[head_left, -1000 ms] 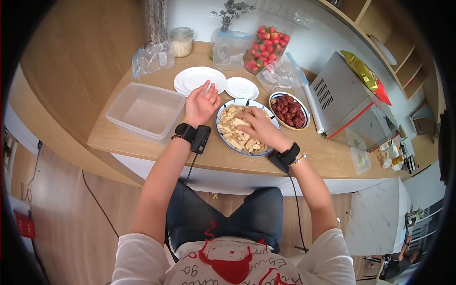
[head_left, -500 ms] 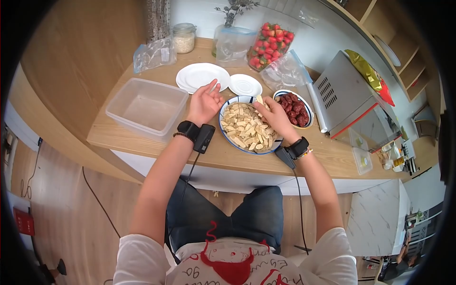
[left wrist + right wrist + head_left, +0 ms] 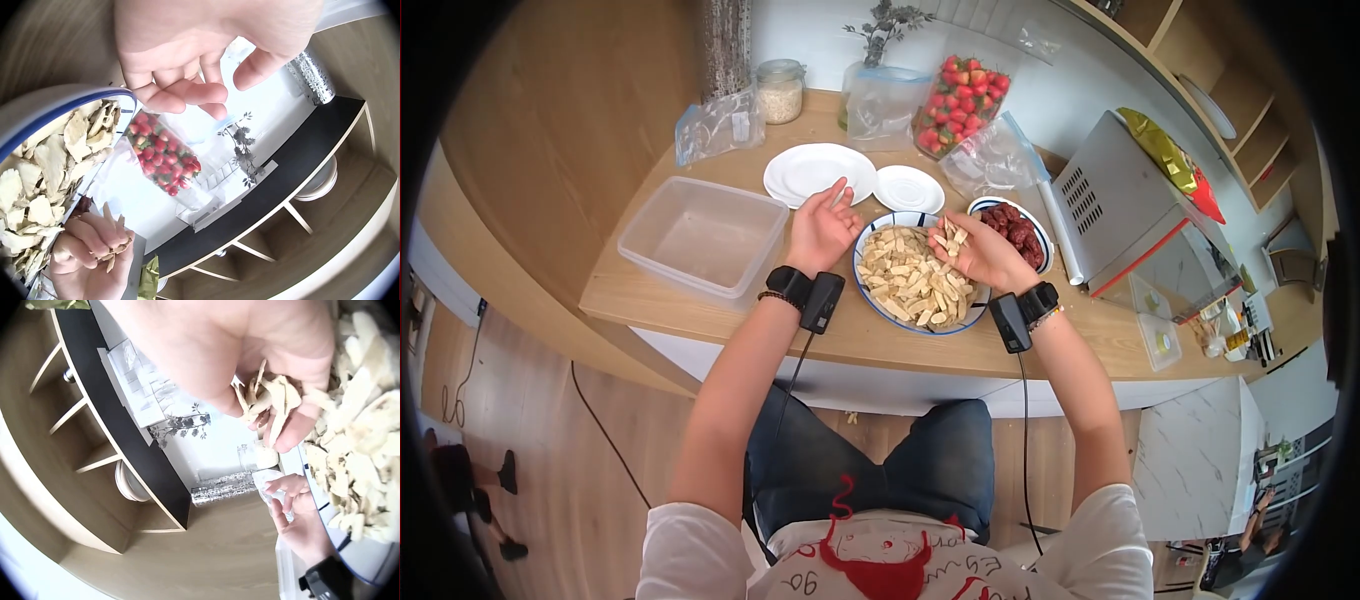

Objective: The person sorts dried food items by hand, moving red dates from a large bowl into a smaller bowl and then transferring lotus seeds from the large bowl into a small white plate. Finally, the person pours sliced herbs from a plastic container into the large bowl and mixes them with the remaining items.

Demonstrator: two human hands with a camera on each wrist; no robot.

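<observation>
A blue-rimmed bowl (image 3: 862, 285) is heaped with pale dried root slices (image 3: 915, 275). Over its right side my right hand (image 3: 985, 255), palm turned up, holds several of the dried slices (image 3: 275, 400) in its curled fingers. My left hand (image 3: 820, 235) is held at the bowl's left edge, palm up, fingers loosely bent and holding nothing. In the left wrist view, bare fingers (image 3: 200, 94) hang free beside the bowl's rim. To the right of the bowl, dark red dried dates (image 3: 1015, 228) fill a smaller bowl, partly hidden by my right hand.
A clear plastic box (image 3: 700, 235) stands at the left. White plates (image 3: 820, 172) and a saucer (image 3: 910, 188) lie behind the bowl. Farther back are a jar (image 3: 780, 92), plastic bags (image 3: 990, 160) and a bag of strawberries (image 3: 962, 105). A grey oven-like appliance (image 3: 1115, 190) is at the right.
My right hand has come up from among the slices, moved right and turned palm up with some slices in it. My left hand has stayed nearly in place.
</observation>
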